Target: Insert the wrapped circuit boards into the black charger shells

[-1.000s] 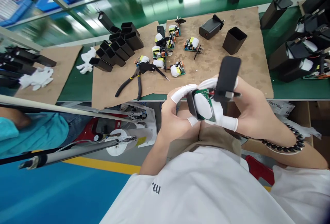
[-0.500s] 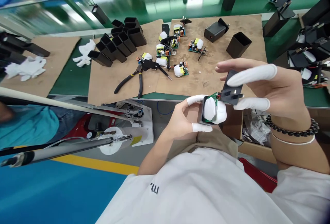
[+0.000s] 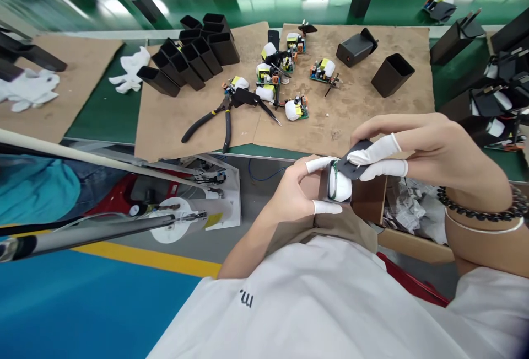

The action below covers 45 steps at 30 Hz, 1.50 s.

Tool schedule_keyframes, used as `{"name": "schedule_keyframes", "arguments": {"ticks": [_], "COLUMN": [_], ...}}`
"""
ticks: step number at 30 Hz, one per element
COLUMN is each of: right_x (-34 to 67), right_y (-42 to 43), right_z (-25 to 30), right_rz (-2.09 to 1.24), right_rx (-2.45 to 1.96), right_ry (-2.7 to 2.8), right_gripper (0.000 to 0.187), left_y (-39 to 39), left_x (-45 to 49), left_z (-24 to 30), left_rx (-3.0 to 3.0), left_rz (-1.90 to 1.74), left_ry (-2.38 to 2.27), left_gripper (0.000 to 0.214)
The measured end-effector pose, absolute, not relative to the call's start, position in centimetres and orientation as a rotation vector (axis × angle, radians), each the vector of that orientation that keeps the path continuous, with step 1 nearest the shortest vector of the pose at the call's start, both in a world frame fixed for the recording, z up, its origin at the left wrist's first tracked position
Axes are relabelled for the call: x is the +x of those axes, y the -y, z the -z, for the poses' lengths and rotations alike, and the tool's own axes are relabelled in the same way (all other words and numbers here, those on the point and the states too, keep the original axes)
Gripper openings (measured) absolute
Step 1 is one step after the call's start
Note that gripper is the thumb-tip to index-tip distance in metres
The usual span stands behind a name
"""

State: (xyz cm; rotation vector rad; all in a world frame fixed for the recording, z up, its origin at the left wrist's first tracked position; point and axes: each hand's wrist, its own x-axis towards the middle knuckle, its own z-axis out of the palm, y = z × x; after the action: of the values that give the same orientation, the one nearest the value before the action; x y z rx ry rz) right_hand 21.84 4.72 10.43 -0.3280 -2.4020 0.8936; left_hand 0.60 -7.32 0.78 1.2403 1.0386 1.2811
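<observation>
My left hand [image 3: 295,191], white cots on its thumb and a finger, is closed round a black charger housing [image 3: 324,187], its open end facing right. Inside the housing sits a circuit board with white padding [image 3: 340,186], mostly sunk below the rim. My right hand [image 3: 417,152], also in white finger cots, pinches a black plug cover [image 3: 351,163] by its pins. The cover tilts against the upper part of the housing's mouth, leaving the padding exposed. Whether the cover touches the rim, I cannot tell.
On the cardboard [image 3: 309,135] lie black-handled pliers [image 3: 226,119], a pointed tool [image 3: 268,111] and several padded circuit boards [image 3: 295,109]. Several empty housings [image 3: 182,72] are grouped behind; another housing [image 3: 392,75] stands at right. A box of plastic bags [image 3: 413,213] is below the bench.
The circuit board has gone deeper into the housing. My right hand has moved left and down, bringing the plug cover up to the housing's mouth. The view has shifted slightly.
</observation>
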Motion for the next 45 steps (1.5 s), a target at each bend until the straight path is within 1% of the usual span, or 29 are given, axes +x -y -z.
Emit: {"name": "schedule_keyframes", "arguments": {"ticks": [4, 7, 10, 13, 18, 22, 27, 29, 31, 33, 35, 37, 39, 41, 43, 45], "right_x": [21.4, 21.2, 21.2, 20.9, 19.2, 17.4, 16.6, 16.8, 17.0, 17.0, 16.7, 16.5, 16.6, 16.9, 17.2, 17.4], "right_y": [-5.2, -4.8, -3.3, -0.7, 2.4, 3.0, 2.1, 1.4, 0.8, 0.6, 0.6, 0.7, 0.7, 0.6, 0.5, 0.3], "right_z": [-10.9, -11.3, -11.7, -11.2, -8.4, -6.5, -4.5, -3.5, -2.4, -1.3, -0.4, -0.1, -0.3, -0.9, -1.5, -1.9], "right_rz": [-0.944, -0.947, -0.831, -0.600, -0.227, -0.159, -0.086, -0.139, -0.279, -0.437, -0.507, -0.469, -0.385, -0.305, -0.237, -0.164], "right_rx": [-0.457, -0.528, -0.665, -0.840, -1.097, -1.219, -1.205, -1.187, -1.143, -1.077, -1.051, -1.069, -1.075, -1.040, -1.011, -0.974], "right_ry": [2.490, 2.486, 2.424, 2.275, 1.918, 1.755, 1.746, 1.746, 1.718, 1.704, 1.720, 1.763, 1.799, 1.820, 1.852, 1.919], "right_gripper": [0.022, 0.029, 0.024, 0.013, 0.017, 0.015, 0.013, 0.012, 0.013, 0.020, 0.031, 0.036, 0.032, 0.033, 0.037, 0.035], "left_y": [7.4, 7.6, 7.6, 7.4, 6.2, 5.4, 4.2, 3.6, 3.3, 3.1, 3.1, 3.2, 3.6, 4.2, 4.8, 5.4], "left_x": [0.6, 0.9, 1.5, 2.5, 4.5, 5.6, 5.8, 5.7, 5.7, 5.5, 5.1, 4.6, 3.7, 2.6, 1.4, 0.3], "left_z": [-0.1, 0.3, 0.2, 0.0, -0.1, 0.0, 0.5, 0.9, 1.3, 1.4, 1.3, 1.0, 0.7, 0.7, 0.9, 1.4], "left_rx": [1.279, 1.327, 1.395, 1.446, 1.596, 1.642, 1.657, 1.685, 1.706, 1.700, 1.698, 1.728, 1.773, 1.808, 1.813, 1.800], "left_rz": [-1.286, -1.334, -1.412, -1.516, -1.690, -1.702, -1.577, -1.541, -1.475, -1.398, -1.330, -1.262, -1.183, -1.153, -1.209, -1.312], "left_ry": [-1.096, -1.111, -1.197, -1.373, -1.675, -1.850, -1.966, -1.988, -2.001, -2.015, -2.015, -1.986, -1.937, -1.919, -1.970, -2.043], "left_gripper": [0.082, 0.078, 0.072, 0.067, 0.059, 0.053, 0.050, 0.051, 0.053, 0.053, 0.053, 0.054, 0.058, 0.059, 0.057, 0.052]}}
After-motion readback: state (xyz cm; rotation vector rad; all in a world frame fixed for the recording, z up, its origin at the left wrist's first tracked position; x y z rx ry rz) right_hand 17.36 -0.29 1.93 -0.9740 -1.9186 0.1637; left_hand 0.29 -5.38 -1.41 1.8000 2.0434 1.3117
